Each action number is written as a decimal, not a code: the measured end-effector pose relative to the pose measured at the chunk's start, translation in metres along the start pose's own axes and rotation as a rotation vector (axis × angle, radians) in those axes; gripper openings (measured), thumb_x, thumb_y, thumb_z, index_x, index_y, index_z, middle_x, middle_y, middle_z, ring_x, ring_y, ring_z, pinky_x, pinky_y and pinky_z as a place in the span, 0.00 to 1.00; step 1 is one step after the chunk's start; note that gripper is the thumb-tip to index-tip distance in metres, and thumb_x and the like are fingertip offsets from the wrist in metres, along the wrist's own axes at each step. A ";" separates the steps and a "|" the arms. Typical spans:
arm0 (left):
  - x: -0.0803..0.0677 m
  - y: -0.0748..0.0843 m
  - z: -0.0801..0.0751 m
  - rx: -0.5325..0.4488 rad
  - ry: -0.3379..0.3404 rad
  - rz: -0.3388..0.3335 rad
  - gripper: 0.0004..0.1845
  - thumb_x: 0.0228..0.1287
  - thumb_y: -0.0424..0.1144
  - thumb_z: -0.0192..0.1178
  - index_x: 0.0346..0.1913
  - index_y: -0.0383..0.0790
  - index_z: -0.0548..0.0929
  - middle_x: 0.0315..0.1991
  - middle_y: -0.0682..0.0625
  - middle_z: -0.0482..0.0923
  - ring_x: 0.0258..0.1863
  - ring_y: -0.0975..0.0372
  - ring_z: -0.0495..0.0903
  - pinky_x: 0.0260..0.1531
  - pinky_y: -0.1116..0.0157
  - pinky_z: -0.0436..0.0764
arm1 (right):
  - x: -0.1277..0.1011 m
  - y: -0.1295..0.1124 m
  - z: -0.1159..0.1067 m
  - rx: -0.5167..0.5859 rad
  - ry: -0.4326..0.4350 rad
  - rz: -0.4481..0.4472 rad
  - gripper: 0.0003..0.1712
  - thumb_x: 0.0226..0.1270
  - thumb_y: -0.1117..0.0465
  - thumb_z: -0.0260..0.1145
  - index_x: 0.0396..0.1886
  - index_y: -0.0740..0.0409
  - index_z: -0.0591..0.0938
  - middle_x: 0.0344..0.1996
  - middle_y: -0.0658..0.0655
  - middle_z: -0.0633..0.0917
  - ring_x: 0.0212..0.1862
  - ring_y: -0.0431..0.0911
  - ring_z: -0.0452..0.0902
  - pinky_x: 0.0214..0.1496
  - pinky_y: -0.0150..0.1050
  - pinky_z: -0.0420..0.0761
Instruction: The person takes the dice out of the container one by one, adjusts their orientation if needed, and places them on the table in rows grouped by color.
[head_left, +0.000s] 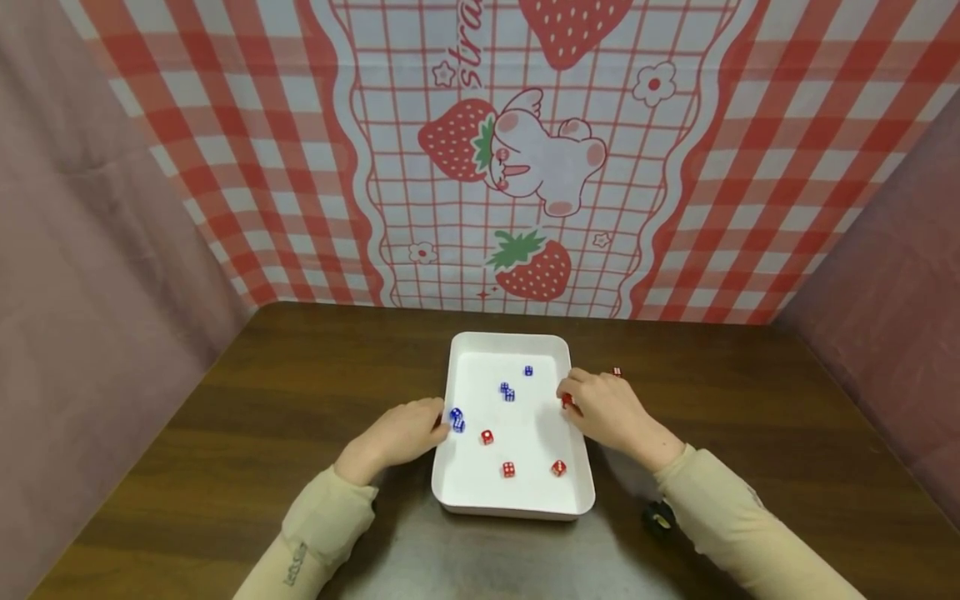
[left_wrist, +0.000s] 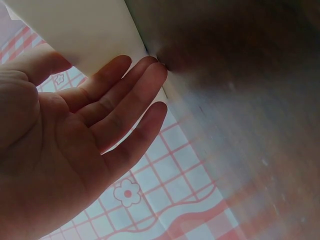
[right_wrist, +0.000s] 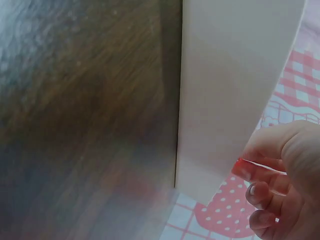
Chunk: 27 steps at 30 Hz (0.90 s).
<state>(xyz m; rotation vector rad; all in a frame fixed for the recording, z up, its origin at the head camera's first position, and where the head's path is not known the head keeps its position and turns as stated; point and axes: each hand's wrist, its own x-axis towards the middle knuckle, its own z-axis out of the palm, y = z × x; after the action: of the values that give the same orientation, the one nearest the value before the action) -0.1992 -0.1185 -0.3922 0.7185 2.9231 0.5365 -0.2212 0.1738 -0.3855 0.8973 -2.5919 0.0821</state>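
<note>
On the dark wooden table (head_left: 300,392), a white rectangular tray (head_left: 516,503) lies flat in front of the person, its long axis running away from them toward the strawberry-print backdrop (head_left: 517,158), one short side nearest the body.

Inside the tray, three small blue dice sit in the far half and three red dice (head_left: 508,469) in the near half. Another pair of blue dice (head_left: 456,419) is at the left rim, right at the tips of the left hand (head_left: 396,435).

That left hand reaches in from the lower left, wrist low, knuckles up in the head view. Its wrist view shows the palm open and the fingers (left_wrist: 125,95) straight and together beside the tray's outer wall. Whether the thumb and forefinger pinch the blue pair cannot be told from these pictures.

From the lower right, the right hand (head_left: 609,410) comes to the tray's right rim, fingers curled inward. A red die (head_left: 567,402) shows at its fingertips, pinched between thumb and fingers; the right wrist view shows a red edge against the curled fingers (right_wrist: 260,192). One more red die (head_left: 617,372) lies on the table just beyond this hand, outside the tray. Both forearms wear beige sleeves (head_left: 720,517), and a small dark object (head_left: 660,517) rests on the table by the right forearm.
</note>
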 end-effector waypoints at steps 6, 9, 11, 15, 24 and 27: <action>0.000 0.000 -0.001 0.002 -0.004 -0.012 0.11 0.62 0.40 0.53 0.24 0.42 0.67 0.20 0.51 0.64 0.21 0.60 0.65 0.23 0.63 0.66 | -0.001 0.004 -0.003 0.015 0.023 0.029 0.05 0.49 0.64 0.67 0.29 0.55 0.82 0.28 0.52 0.78 0.19 0.43 0.67 0.22 0.37 0.65; 0.000 0.001 -0.001 0.000 -0.009 -0.013 0.11 0.62 0.41 0.52 0.24 0.42 0.67 0.20 0.51 0.65 0.21 0.60 0.65 0.23 0.63 0.66 | -0.002 0.006 -0.004 0.016 0.035 0.037 0.06 0.50 0.64 0.67 0.30 0.55 0.82 0.29 0.52 0.79 0.20 0.44 0.69 0.24 0.39 0.69; 0.000 0.001 -0.002 -0.003 -0.009 -0.013 0.11 0.62 0.41 0.53 0.24 0.42 0.67 0.20 0.51 0.65 0.21 0.60 0.65 0.23 0.63 0.66 | -0.003 0.008 -0.004 0.017 0.046 0.041 0.06 0.50 0.64 0.68 0.31 0.55 0.82 0.29 0.53 0.79 0.19 0.45 0.69 0.24 0.39 0.71; 0.000 0.001 -0.002 -0.002 -0.006 -0.009 0.11 0.62 0.40 0.53 0.24 0.42 0.67 0.20 0.52 0.65 0.21 0.60 0.65 0.24 0.63 0.66 | -0.004 0.013 -0.004 0.025 0.054 0.059 0.06 0.51 0.64 0.67 0.30 0.56 0.82 0.29 0.53 0.79 0.18 0.44 0.68 0.22 0.39 0.71; 0.001 0.000 -0.001 0.000 -0.002 -0.004 0.11 0.62 0.40 0.53 0.24 0.42 0.67 0.21 0.52 0.65 0.22 0.60 0.65 0.24 0.63 0.67 | -0.007 0.029 -0.006 0.034 0.069 0.101 0.04 0.50 0.65 0.67 0.28 0.53 0.81 0.28 0.51 0.78 0.22 0.44 0.74 0.23 0.41 0.73; 0.001 0.000 0.000 0.001 -0.002 -0.003 0.11 0.61 0.40 0.53 0.24 0.42 0.67 0.21 0.52 0.65 0.22 0.60 0.65 0.24 0.63 0.67 | -0.010 0.034 -0.006 0.033 0.057 0.112 0.05 0.50 0.65 0.67 0.28 0.53 0.81 0.28 0.51 0.78 0.22 0.44 0.74 0.22 0.41 0.73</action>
<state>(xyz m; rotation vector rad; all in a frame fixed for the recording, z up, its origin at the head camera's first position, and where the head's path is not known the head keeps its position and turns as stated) -0.1999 -0.1182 -0.3918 0.7142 2.9220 0.5342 -0.2327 0.2071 -0.3814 0.7494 -2.5934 0.1798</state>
